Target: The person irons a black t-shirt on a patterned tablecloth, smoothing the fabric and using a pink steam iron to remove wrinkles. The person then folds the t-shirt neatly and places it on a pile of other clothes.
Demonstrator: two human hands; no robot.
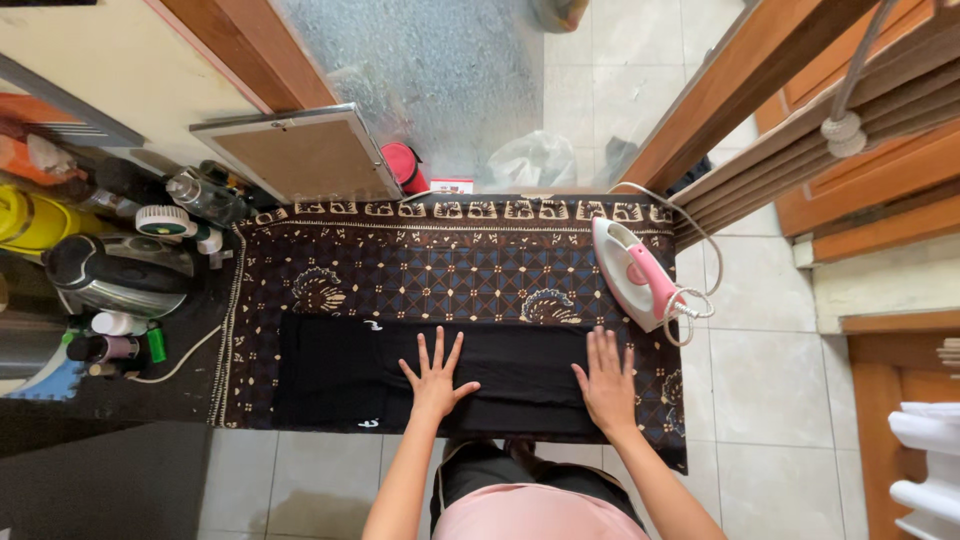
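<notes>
Both hands lie flat and empty on the black garment (440, 375), fingers spread: the left hand (436, 377) near its middle, the right hand (607, 381) at its right end, seemingly pressing the cloth smooth. The garment is stretched along the near edge of the patterned brown cloth (450, 260) covering the board. Just beyond the garment's right end, the pink-and-white iron (635, 272) rests on that cloth, its cord (690, 300) looped beside it, apparently parked clear of the hands. Left of the garment, bottles and a kettle (115, 275) crowd a dark counter.
</notes>
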